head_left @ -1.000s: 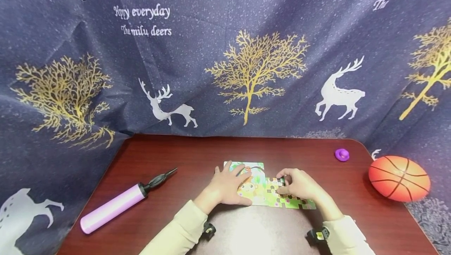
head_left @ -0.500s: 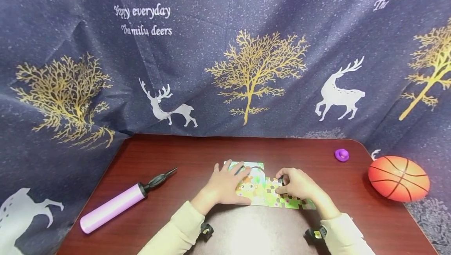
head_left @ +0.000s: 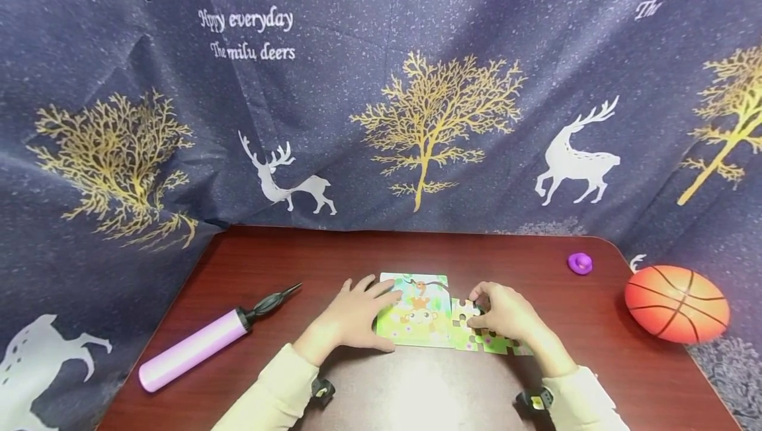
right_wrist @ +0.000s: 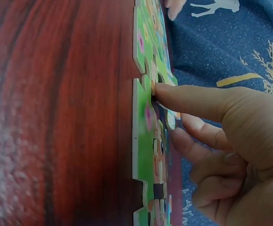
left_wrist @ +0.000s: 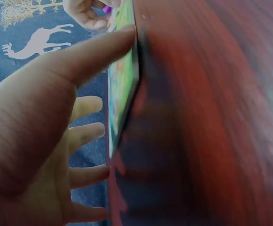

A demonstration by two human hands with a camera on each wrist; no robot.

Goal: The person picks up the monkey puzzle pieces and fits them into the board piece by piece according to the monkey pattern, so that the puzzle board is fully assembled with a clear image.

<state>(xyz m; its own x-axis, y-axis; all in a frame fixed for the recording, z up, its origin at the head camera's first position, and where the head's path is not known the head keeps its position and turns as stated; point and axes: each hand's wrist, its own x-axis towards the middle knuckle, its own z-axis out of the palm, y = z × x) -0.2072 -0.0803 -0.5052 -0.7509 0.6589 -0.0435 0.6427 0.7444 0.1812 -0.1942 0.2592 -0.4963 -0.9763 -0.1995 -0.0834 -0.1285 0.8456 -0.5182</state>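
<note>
A lilac hand pump (head_left: 196, 350) lies well to the left of the monkey picture board (head_left: 417, 312). At the board's left edge is the left hand (head_left: 351, 316), fingers spread and gripping nothing. The board lies flat on the reddish-brown table (head_left: 333, 256). Just right of it are jigsaw pieces (head_left: 466, 338), where the right hand (head_left: 510, 313) pinches one piece (right_wrist: 171, 120) between thumb and fingers. A purple toy hat (head_left: 580, 264) lies right of and beyond the board; an orange basketball (head_left: 677, 304), farther right.

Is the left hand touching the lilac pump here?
Apart. The head view shows red tabletop plainly between the left hand and the lilac pump.
</note>
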